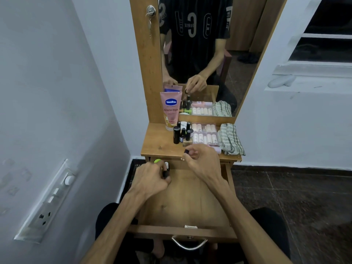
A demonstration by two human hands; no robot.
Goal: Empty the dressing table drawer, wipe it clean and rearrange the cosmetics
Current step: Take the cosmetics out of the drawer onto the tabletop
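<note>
The wooden drawer [188,202] is pulled out toward me and its floor is mostly bare. My left hand [152,178] is at the drawer's back left corner, fingers curled round small dark bottles, with a lime-green cap [157,161] just beyond it. My right hand [202,161] hovers at the tabletop's front edge and pinches a small dark bottle [187,151]. On the tabletop [158,147] stand a pink Vaseline tube [170,111], several nail polish bottles [182,135] and a clear box of small tubes [205,135].
A striped folded cloth [230,139] lies at the tabletop's right end. The mirror [205,54] rises behind the cosmetics. A white wall with a switch panel [47,202] is close on the left. The drawer's metal handle [189,243] is nearest me, above dark floor tiles.
</note>
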